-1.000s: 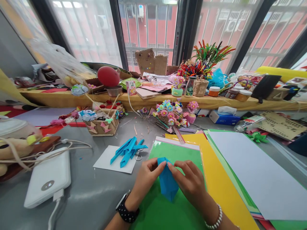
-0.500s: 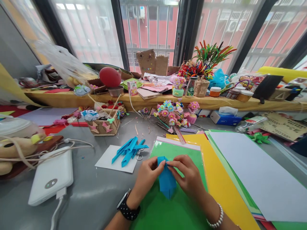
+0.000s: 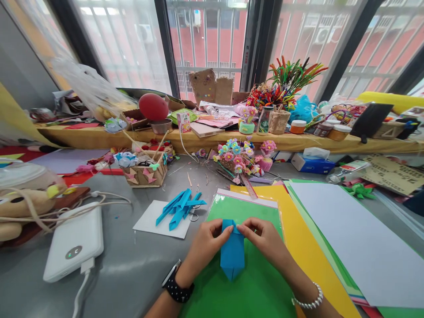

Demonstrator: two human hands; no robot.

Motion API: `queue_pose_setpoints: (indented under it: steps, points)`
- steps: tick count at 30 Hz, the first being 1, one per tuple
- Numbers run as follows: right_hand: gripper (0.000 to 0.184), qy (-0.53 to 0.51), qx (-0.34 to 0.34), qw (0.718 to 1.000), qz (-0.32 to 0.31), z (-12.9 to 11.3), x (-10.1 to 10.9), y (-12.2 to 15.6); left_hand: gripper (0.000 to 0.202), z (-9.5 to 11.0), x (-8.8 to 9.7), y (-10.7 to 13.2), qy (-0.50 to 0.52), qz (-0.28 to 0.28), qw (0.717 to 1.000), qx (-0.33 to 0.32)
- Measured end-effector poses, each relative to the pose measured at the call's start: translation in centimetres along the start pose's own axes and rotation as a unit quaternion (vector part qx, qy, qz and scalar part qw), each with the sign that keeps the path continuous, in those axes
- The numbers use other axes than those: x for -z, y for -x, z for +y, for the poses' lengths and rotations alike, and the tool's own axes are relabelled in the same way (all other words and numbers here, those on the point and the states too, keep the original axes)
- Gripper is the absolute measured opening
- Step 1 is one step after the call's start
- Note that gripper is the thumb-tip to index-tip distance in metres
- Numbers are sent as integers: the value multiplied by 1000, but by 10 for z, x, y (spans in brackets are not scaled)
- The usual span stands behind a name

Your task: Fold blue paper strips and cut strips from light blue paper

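A folded piece of blue paper [image 3: 232, 254] hangs between my hands, its pointed end toward me. My left hand [image 3: 212, 240] pinches its upper left edge between thumb and fingers. At the upper right edge, my right hand [image 3: 261, 236] has thumb and fingertips closed on the same paper. Beneath both hands lies a green sheet pack [image 3: 255, 291] in a clear sleeve. To the left, several folded blue paper strips [image 3: 180, 207] rest on a white card [image 3: 149, 221].
A white power bank [image 3: 74, 243] with a cable lies at the left. Yellow paper [image 3: 318, 265] and a stack topped by a white sheet [image 3: 357, 238] lie at the right. Behind are a craft basket [image 3: 145, 174], handmade flowers [image 3: 236, 154] and a tissue box [image 3: 313, 163].
The blue paper has turned flatter toward me and its front shows wider. My right hand has shifted slightly right, its fingers more curled; the left still pinches the paper.
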State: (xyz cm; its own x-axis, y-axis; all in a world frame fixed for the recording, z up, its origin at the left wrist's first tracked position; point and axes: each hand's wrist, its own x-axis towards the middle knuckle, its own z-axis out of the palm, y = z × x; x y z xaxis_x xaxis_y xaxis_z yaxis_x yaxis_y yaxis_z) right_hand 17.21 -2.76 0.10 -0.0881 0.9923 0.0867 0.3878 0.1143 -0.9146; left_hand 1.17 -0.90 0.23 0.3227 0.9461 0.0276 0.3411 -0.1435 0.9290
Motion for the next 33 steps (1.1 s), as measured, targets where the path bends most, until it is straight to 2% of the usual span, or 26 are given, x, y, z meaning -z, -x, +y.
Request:
queue_pose_setpoints:
  steps: [5,8,17,22,28,33]
  points:
    - [24,-23,-28,999,-40,2,3,-1,34,0,1,-1,0,-14,1000,5]
    - [23,-20,-17,998,-50,2,4,0,33,0,1,-1,7,-21,1000,11]
    - [25,18,28,999,-25,-1,1,0,32,-3,0,-4,58,-52,996,30]
    - [24,31,42,998,-38,-1,2,1,31,-4,1,-5,86,-69,993,40]
    - [28,79,93,988,-94,-4,5,2,29,-4,3,0,130,-148,978,64]
    - [28,95,126,982,-102,-6,4,3,27,-3,3,2,177,-203,959,85]
